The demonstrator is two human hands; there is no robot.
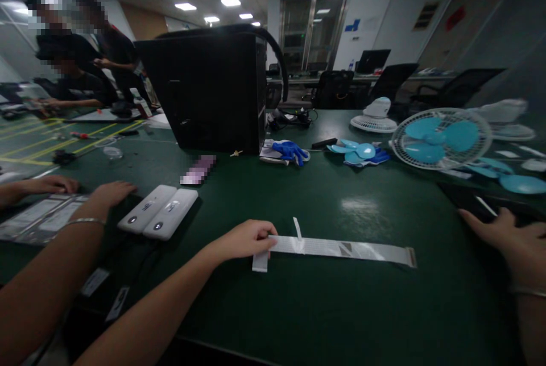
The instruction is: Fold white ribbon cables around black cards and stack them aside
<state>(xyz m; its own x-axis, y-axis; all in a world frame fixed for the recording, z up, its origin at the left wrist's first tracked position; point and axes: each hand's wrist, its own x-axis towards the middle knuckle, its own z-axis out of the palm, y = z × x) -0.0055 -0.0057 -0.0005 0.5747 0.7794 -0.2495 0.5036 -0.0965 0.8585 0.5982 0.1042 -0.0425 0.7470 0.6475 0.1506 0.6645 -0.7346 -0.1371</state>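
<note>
Toward the middle of the green table, my left hand [249, 239] pinches a flat white ribbon cable [324, 246] near its left end. A short folded end of the cable hangs below my fingers, and the long part runs right to a connector. A thin white strip [297, 228] sticks up from it. At the right edge, my right hand [507, 238] has thumb and forefinger apart at the near edge of a flat black thing [464, 198]. Its other fingers are dim, and I cannot tell what the black thing is.
Another person's hands [111, 192] lie at the left, by clear-cased flat parts [42, 215]. Two white power banks [170, 212], a phone [199, 170] and a black computer case [209, 93] stand near. Blue gloves [290, 152] and fan parts [441, 137] sit further back.
</note>
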